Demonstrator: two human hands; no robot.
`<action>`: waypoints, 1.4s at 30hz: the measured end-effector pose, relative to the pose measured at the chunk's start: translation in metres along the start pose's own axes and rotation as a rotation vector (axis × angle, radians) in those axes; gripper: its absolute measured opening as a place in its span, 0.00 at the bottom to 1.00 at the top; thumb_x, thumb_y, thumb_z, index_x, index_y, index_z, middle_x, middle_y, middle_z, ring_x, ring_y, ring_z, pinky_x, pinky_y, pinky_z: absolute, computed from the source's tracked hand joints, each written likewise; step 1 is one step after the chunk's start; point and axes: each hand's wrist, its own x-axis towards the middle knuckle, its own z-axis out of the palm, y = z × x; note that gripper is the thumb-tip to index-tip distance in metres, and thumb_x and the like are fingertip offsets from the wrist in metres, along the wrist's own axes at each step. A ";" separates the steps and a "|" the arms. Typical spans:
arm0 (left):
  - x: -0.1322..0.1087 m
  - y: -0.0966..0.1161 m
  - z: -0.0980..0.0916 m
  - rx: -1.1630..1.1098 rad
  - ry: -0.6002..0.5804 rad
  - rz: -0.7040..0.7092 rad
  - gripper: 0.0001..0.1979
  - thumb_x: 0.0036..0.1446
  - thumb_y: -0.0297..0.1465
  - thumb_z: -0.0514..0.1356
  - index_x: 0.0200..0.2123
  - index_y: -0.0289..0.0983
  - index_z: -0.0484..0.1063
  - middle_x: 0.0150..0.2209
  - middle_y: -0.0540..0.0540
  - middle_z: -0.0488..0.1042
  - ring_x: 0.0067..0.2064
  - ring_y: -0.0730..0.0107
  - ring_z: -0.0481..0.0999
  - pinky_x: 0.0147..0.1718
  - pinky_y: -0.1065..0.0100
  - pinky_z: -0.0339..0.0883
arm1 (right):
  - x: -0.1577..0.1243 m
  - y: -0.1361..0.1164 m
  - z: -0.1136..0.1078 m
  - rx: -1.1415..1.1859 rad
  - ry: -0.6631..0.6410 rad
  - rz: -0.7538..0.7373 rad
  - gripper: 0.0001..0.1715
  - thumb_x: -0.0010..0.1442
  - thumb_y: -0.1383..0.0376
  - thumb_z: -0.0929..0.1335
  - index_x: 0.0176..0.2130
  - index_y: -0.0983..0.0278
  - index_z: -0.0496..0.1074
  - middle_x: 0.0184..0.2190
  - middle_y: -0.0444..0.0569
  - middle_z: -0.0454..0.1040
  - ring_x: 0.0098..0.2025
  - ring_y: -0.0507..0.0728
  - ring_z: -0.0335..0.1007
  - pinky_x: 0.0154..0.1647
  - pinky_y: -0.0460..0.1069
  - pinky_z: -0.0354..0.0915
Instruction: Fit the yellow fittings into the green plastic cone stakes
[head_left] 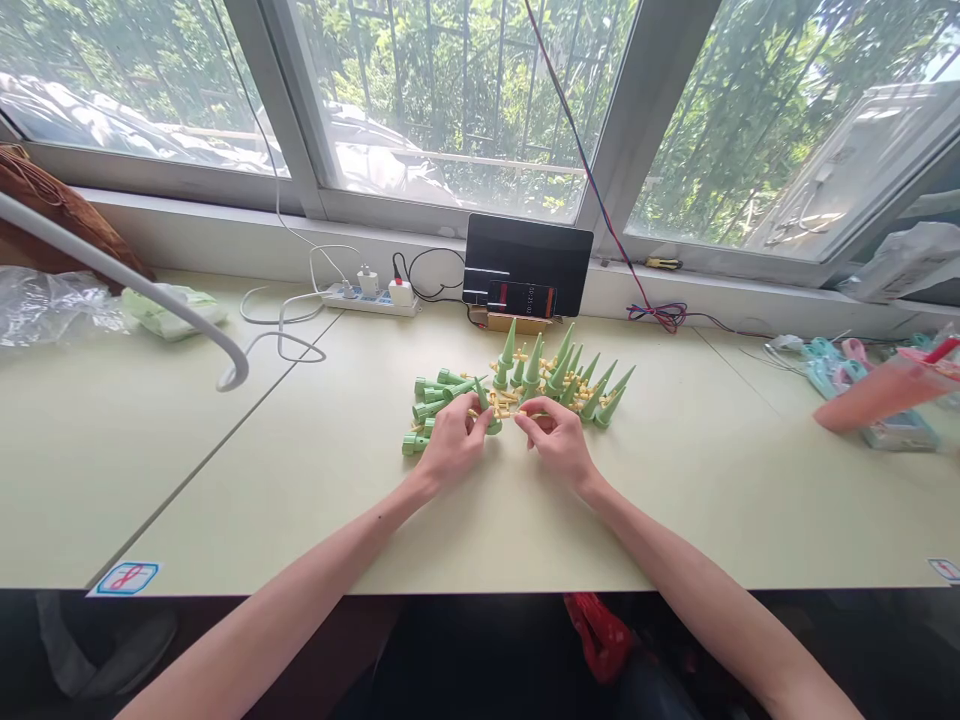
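Our left hand [452,440] grips a cone [486,405]; our right hand [559,438] pinches a yellow part [520,411]; we judge joining them needs alignment.

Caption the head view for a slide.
Left hand and right hand meet amid green cones and yellow parts.

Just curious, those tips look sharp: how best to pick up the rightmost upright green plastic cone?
Probably by its wide base, from the right: the green plastic cone stands tip up, bare pale table on that side, other cones crowding its left.
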 end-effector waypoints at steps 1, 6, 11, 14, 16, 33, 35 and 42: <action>0.000 0.000 0.000 0.002 0.001 0.005 0.09 0.62 0.36 0.54 0.33 0.37 0.66 0.33 0.48 0.72 0.25 0.74 0.69 0.22 0.70 0.61 | 0.000 0.000 0.000 -0.004 -0.003 -0.001 0.17 0.59 0.52 0.69 0.37 0.63 0.72 0.34 0.47 0.73 0.22 0.51 0.68 0.22 0.47 0.68; -0.001 0.000 0.000 0.001 -0.006 0.021 0.10 0.62 0.37 0.54 0.33 0.37 0.67 0.33 0.47 0.72 0.24 0.73 0.69 0.21 0.70 0.61 | 0.000 -0.001 0.000 -0.030 -0.026 0.000 0.17 0.59 0.51 0.69 0.37 0.63 0.72 0.33 0.48 0.75 0.22 0.51 0.68 0.23 0.48 0.70; -0.002 0.001 -0.001 -0.005 -0.046 0.000 0.10 0.62 0.38 0.54 0.33 0.37 0.67 0.29 0.49 0.71 0.23 0.74 0.68 0.20 0.70 0.60 | -0.001 -0.001 0.000 -0.047 -0.043 0.002 0.16 0.59 0.53 0.69 0.38 0.63 0.73 0.32 0.48 0.76 0.22 0.51 0.67 0.23 0.48 0.68; -0.002 0.001 -0.001 -0.014 -0.049 0.012 0.10 0.62 0.38 0.54 0.33 0.37 0.67 0.31 0.48 0.72 0.24 0.73 0.69 0.20 0.70 0.61 | -0.001 -0.001 0.000 -0.060 -0.054 0.002 0.15 0.59 0.53 0.69 0.38 0.63 0.73 0.32 0.47 0.76 0.21 0.51 0.68 0.23 0.48 0.67; -0.002 0.000 0.000 -0.013 -0.045 0.030 0.10 0.62 0.38 0.54 0.33 0.37 0.67 0.31 0.47 0.72 0.26 0.72 0.70 0.22 0.70 0.62 | -0.001 -0.002 0.000 -0.072 -0.058 -0.003 0.15 0.59 0.53 0.69 0.38 0.62 0.74 0.32 0.47 0.77 0.21 0.51 0.68 0.24 0.48 0.67; -0.001 0.003 -0.001 -0.153 -0.079 -0.007 0.10 0.60 0.38 0.57 0.33 0.37 0.69 0.32 0.48 0.72 0.28 0.73 0.72 0.23 0.72 0.64 | -0.001 0.000 0.002 -0.092 -0.089 -0.005 0.13 0.58 0.54 0.70 0.36 0.62 0.74 0.24 0.44 0.73 0.20 0.52 0.67 0.23 0.48 0.65; -0.001 0.004 -0.002 -0.189 -0.092 -0.024 0.10 0.59 0.38 0.58 0.33 0.36 0.70 0.34 0.47 0.74 0.27 0.74 0.72 0.23 0.72 0.64 | -0.001 -0.001 0.002 -0.084 -0.098 -0.002 0.14 0.58 0.54 0.70 0.36 0.62 0.74 0.23 0.43 0.73 0.20 0.52 0.67 0.23 0.48 0.65; -0.001 0.006 -0.003 -0.270 -0.102 -0.066 0.11 0.58 0.39 0.59 0.34 0.36 0.70 0.34 0.47 0.73 0.23 0.78 0.68 0.18 0.74 0.60 | -0.001 -0.003 0.002 -0.076 -0.119 0.022 0.13 0.58 0.55 0.69 0.36 0.63 0.73 0.22 0.42 0.71 0.20 0.52 0.66 0.23 0.47 0.64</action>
